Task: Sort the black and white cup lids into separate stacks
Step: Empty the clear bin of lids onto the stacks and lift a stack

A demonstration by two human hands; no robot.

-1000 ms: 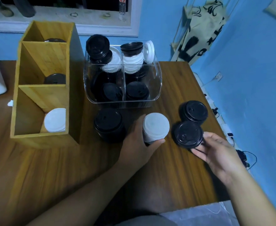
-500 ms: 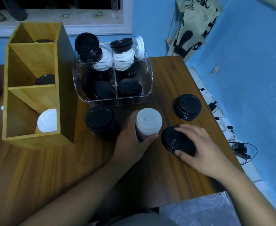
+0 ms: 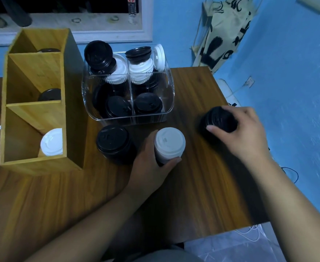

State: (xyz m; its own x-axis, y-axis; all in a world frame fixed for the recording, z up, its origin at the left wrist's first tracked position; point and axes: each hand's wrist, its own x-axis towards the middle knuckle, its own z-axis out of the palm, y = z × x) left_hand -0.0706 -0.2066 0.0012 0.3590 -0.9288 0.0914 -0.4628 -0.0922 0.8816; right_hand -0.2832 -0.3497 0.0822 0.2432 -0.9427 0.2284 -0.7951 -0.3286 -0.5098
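Note:
A stack of white lids stands near the table's middle, and my left hand wraps around its left and front side. To its left stands a stack of black lids, free of either hand. At the right, my right hand lies over the top of another black lid stack, fingers curled on it. A clear two-part bin behind holds mixed black and white lids, some piled above its rim.
A wooden three-compartment box stands at the left, with a white lid in its near cell and black lids in the two farther cells. The table's right edge runs close to my right hand. Cables lie on the floor beyond.
My right hand carried the single black lid rightwards and back onto the black stack at the right. My left hand stayed on the white stack.

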